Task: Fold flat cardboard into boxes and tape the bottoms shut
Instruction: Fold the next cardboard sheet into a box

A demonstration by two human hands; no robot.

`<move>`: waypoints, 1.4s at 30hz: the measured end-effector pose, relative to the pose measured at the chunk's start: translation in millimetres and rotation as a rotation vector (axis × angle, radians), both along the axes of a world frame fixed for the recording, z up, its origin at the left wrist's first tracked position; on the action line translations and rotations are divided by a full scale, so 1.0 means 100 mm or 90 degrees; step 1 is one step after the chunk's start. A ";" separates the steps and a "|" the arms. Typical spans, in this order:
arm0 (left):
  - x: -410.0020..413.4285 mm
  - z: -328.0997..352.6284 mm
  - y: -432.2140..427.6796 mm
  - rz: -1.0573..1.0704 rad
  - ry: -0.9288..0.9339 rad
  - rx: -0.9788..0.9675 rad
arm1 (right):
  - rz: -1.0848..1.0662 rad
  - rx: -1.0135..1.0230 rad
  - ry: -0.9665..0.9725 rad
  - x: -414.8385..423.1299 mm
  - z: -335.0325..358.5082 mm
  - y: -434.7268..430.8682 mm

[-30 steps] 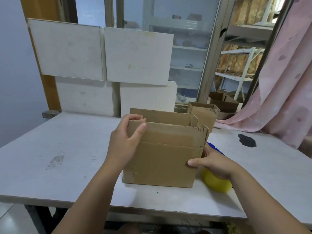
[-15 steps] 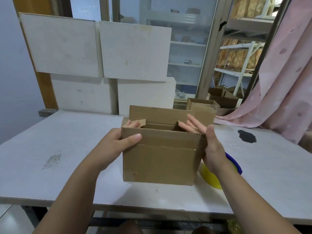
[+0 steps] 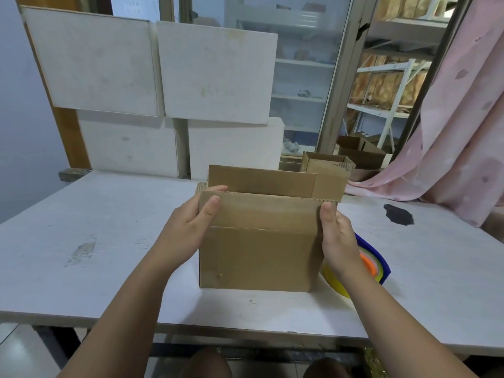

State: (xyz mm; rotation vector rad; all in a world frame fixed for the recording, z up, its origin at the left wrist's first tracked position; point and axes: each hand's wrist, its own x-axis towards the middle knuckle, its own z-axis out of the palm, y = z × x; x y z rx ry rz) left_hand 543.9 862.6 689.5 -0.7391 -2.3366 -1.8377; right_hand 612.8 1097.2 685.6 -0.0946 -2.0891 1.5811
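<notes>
A brown cardboard box (image 3: 259,255) stands upright on the white table (image 3: 95,227), its near and far flaps raised. My left hand (image 3: 188,230) grips its upper left corner, thumb on the near flap and fingers over the edge. My right hand (image 3: 338,241) holds the upper right corner, thumb on the front edge, fingers hidden behind the side. A stack of tape rolls (image 3: 373,264), yellow, orange and blue, lies on the table just right of the box, partly behind my right hand.
A second open cardboard box (image 3: 330,170) stands at the table's far edge. White boards (image 3: 212,77) lean behind the table. A pink curtain (image 3: 458,132) hangs at the right. A dark stain (image 3: 399,214) marks the table's right part.
My right hand came up from the box's lower right edge, passed open over the top, and now holds the upper right corner. The side flaps have gone down inside. My left hand stays at the left corner.
</notes>
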 end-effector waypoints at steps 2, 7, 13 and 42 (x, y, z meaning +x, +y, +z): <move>0.03 0.00 0.03 0.004 -0.009 0.012 | -0.002 0.010 -0.009 0.01 0.01 0.01; 0.06 -0.04 0.09 0.051 -0.009 0.035 | -0.018 0.043 -0.017 -0.01 -0.02 0.01; 0.11 -0.06 0.20 0.104 -0.025 0.109 | -0.051 0.059 0.036 -0.08 -0.07 0.01; 0.13 0.09 0.43 0.327 0.315 -0.333 | -0.132 0.659 -0.136 -0.33 0.44 -0.24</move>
